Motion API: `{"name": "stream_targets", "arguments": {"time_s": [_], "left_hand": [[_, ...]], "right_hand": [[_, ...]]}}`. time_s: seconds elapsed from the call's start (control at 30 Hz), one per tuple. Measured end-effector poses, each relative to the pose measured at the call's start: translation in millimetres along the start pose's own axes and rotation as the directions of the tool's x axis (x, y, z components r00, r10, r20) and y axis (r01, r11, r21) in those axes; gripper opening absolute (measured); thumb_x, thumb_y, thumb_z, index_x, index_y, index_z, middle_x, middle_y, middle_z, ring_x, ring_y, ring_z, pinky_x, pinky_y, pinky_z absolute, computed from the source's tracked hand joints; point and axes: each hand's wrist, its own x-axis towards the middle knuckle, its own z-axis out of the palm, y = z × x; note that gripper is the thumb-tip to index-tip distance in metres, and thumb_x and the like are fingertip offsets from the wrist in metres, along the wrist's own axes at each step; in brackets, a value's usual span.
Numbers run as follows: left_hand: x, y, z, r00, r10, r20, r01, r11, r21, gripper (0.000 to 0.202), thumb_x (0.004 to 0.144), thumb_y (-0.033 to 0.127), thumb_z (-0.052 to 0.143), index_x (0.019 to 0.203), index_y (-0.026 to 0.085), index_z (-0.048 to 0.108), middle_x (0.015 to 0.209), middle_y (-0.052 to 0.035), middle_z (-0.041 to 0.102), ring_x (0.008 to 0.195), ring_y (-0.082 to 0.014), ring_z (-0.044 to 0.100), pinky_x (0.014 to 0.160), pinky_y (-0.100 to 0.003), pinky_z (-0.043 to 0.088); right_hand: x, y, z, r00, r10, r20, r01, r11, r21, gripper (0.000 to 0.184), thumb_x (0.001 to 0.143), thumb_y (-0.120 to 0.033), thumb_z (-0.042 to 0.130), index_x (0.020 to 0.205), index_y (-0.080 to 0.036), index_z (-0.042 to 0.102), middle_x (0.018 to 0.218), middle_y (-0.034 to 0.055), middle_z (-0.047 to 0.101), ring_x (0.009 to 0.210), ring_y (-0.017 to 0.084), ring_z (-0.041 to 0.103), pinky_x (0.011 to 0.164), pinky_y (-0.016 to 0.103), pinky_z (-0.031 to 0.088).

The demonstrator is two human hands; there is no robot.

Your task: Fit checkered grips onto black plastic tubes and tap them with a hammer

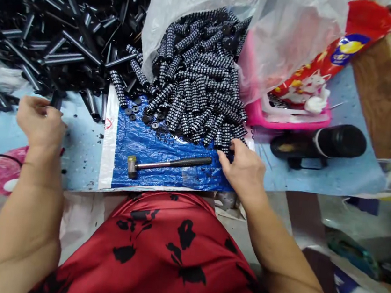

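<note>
My left hand point(39, 121) rests at the near edge of a heap of black metal rods point(54, 22), its fingers curled around one black piece point(57, 98). My right hand point(242, 168) reaches into the near edge of a pile of black-and-white patterned grips point(200, 72), fingers pinched on one grip point(224, 143). Between the hands a small hammer point(168, 163) with a black handle lies on a blue tarp point(153, 146). A few black washers point(132, 110) lie on the tarp by the pile.
A clear plastic bag point(286, 30) spills the grips. A pink tray point(290, 117) with a red packet point(333, 54) sits to the right, beside a black flask point(323, 144). A wooden board point(384, 97) stands far right. A pink item point(3, 174) lies at the left.
</note>
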Motion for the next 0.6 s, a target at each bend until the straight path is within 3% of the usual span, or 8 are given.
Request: {"name": "stream_targets", "arguments": {"time_s": [0.07,0.17,0.23,0.3,0.37,0.4,0.5,0.6], "left_hand": [[-10,-2,-4.1,0.995,-0.001,-0.095,-0.001,1.000,-0.021,0.044,0.054,0.011,0.052,0.095,0.023,0.064,0.057,0.0102,0.056,0.048,-0.0193,0.052,0.048,-0.030,0.031],[-19,-1,-9.5,0.976,0.004,-0.216,-0.048,0.979,-0.199,0.034,0.050,0.013,0.058,0.082,0.023,0.061,0.054,0.0107,0.054,0.048,-0.0165,0.050,0.044,-0.028,0.031],[-20,4,-12.4,0.949,-0.087,-0.302,-0.003,0.959,-0.284,0.029,0.046,0.010,0.053,0.072,0.021,0.053,0.050,0.0096,0.046,0.046,-0.0140,0.044,0.044,-0.026,0.028],[-16,14,-13.9,0.927,-0.210,-0.312,0.087,0.927,-0.365,0.031,0.043,0.007,0.047,0.072,0.019,0.048,0.051,0.0080,0.041,0.048,-0.0126,0.043,0.047,-0.025,0.026],[-12,29,-12.5,0.904,-0.277,-0.324,0.114,0.890,-0.442,0.038,0.041,0.007,0.042,0.077,0.017,0.048,0.058,0.0061,0.049,0.054,-0.0112,0.047,0.050,-0.023,0.028],[-11,37,-10.4,0.907,-0.258,-0.333,0.079,0.881,-0.467,0.041,0.042,0.006,0.041,0.081,0.016,0.050,0.065,0.0044,0.055,0.058,-0.0109,0.050,0.052,-0.022,0.029],[-15,63,0.8,0.931,-0.093,-0.354,-0.107,0.855,-0.507,0.037,0.054,0.001,0.041,0.087,0.013,0.052,0.076,0.0008,0.063,0.067,-0.0102,0.054,0.057,-0.021,0.033],[-42,80,14.9,0.981,-0.044,-0.187,-0.072,0.817,-0.572,0.028,0.077,-0.004,0.039,0.093,0.017,0.048,0.063,0.0056,0.054,0.055,-0.0122,0.053,0.053,-0.024,0.038]], "right_hand": [[-2,-2,7,0.998,0.059,0.039,-0.060,0.998,0.026,0.048,0.098,-0.046,0.067,0.131,-0.011,0.067,0.100,0.0092,0.075,0.082,0.020,0.067,0.076,0.033,0.046],[-6,2,10,0.981,0.192,0.031,-0.194,0.954,0.227,0.050,0.097,-0.045,0.067,0.134,-0.013,0.064,0.105,0.0091,0.076,0.083,0.018,0.070,0.074,0.030,0.049],[-6,8,7,0.966,0.260,0.005,-0.240,0.882,0.405,0.051,0.094,-0.047,0.069,0.132,-0.013,0.063,0.105,0.0098,0.074,0.084,0.016,0.070,0.073,0.028,0.053],[-4,11,1,0.946,0.323,-0.015,-0.256,0.777,0.576,0.048,0.092,-0.047,0.072,0.126,-0.013,0.064,0.104,0.0107,0.073,0.083,0.015,0.070,0.072,0.027,0.055],[1,7,-4,0.915,0.403,0.016,-0.284,0.616,0.735,0.045,0.091,-0.049,0.073,0.120,-0.014,0.066,0.102,0.0104,0.072,0.076,0.013,0.068,0.068,0.027,0.054],[5,1,-5,0.898,0.435,0.068,-0.307,0.508,0.805,0.045,0.091,-0.051,0.073,0.118,-0.016,0.067,0.098,0.0090,0.071,0.072,0.012,0.066,0.066,0.027,0.053],[20,-28,-6,0.839,0.448,0.309,-0.391,0.102,0.915,0.054,0.084,-0.066,0.077,0.110,-0.019,0.068,0.076,0.0015,0.060,0.061,0.009,0.057,0.060,0.025,0.047],[38,-66,-5,0.759,0.367,0.537,-0.473,-0.256,0.843,0.075,0.065,-0.086,0.080,0.097,-0.020,0.063,0.077,0.0000,0.055,0.062,0.007,0.052,0.058,0.023,0.045]]}}
